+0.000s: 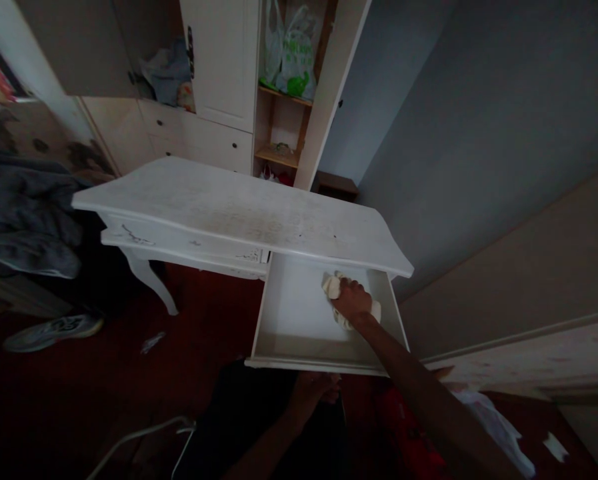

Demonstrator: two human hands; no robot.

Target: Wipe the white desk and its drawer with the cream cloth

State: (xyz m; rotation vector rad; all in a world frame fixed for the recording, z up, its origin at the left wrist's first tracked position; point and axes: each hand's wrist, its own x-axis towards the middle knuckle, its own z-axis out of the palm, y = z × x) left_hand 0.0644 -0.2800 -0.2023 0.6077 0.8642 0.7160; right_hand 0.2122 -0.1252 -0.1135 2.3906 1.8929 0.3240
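Note:
My right hand (353, 301) is closed around a bunched cream cloth (333, 287) inside the pulled-out drawer (293, 293). The cloth lies against the drawer's white bottom, right of its middle. Just below the drawer front, my left hand (319, 388) hangs in shadow over my dark-clad leg. Its fingers are curled together, and I cannot make out what they hold, if anything. The drawer belongs to a white table (199, 200) with curved legs and dark smudges on its top.
Behind the table stands a white wardrobe (226, 60) with open doors and plastic bags (297, 60) on a shelf. Grey clothing (23, 207) is heaped at left. A shoe (53, 332) and a white cable (143, 432) lie low at left. A plastic bag (493, 420) is at lower right.

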